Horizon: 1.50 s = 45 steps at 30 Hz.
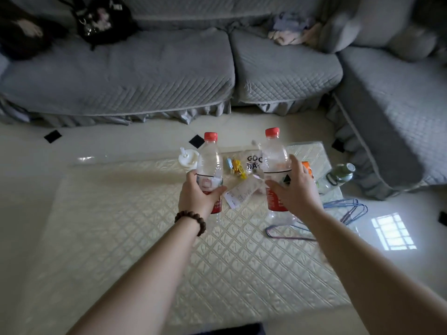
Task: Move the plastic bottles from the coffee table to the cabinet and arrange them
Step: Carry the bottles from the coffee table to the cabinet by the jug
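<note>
Evidently the person is holding two clear plastic bottles with red caps and red labels upright above the cream quilted cover of the coffee table (135,238), one in each hand, presumably so both can travel to the cabinet in a single trip; the cabinet itself is not showing in this view. The left hand (197,195), wearing a brown beaded bracelet (191,222) at the wrist, is wrapping its fingers and thumb round the label band of the left bottle (210,170), whose base is hanging clear below the palm. The right hand (294,187) is lying against the right bottle (274,160) with thumb in front and fingers spreading round the far side; it seems to be gripping, though the fingers look fairly straight and motion blur is making the closure hard to judge. Beyond the fingertips, small wrapped sweets (237,169), a paper slip (238,194) and a white lidded cup (187,158) are sitting on the table, while a green-tinted bottle (338,176) is lying on its side beyond the right knuckles and coloured wire hangers (346,209) are resting just beside the right wrist. A grey quilted sofa (145,76) is standing behind everything.
</note>
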Motion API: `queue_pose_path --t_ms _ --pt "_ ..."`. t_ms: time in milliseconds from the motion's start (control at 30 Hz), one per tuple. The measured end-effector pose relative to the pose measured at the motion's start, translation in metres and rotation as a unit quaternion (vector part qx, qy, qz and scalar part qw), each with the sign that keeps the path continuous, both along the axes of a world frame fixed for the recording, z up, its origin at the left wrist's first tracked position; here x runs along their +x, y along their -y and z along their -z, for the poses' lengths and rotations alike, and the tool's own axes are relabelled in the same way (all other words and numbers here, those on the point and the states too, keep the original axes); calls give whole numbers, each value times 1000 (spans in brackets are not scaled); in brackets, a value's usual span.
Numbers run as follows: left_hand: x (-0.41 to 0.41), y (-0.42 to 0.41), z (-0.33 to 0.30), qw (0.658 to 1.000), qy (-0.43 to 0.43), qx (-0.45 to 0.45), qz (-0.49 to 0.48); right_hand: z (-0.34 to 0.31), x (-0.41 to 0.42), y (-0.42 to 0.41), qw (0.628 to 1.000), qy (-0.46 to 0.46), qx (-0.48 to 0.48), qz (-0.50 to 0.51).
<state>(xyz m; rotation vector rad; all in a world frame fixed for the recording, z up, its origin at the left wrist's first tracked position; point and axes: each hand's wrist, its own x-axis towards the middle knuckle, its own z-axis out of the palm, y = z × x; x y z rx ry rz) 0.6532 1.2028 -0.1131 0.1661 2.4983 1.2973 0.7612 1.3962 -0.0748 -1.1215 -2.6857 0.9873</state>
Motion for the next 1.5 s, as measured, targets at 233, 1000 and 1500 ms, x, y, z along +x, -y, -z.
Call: queue_pose_path --t_ms 233,1000,1500 --pt "37 17 -41 995 -31 19 93 -50 73 25 992 -54 23 110" --pt "289 -21 -44 859 18 76 505 -49 387 191 838 -81 62 536" --pt "568 35 -60 671 84 58 735 -44 619 341 649 -88 69 753"
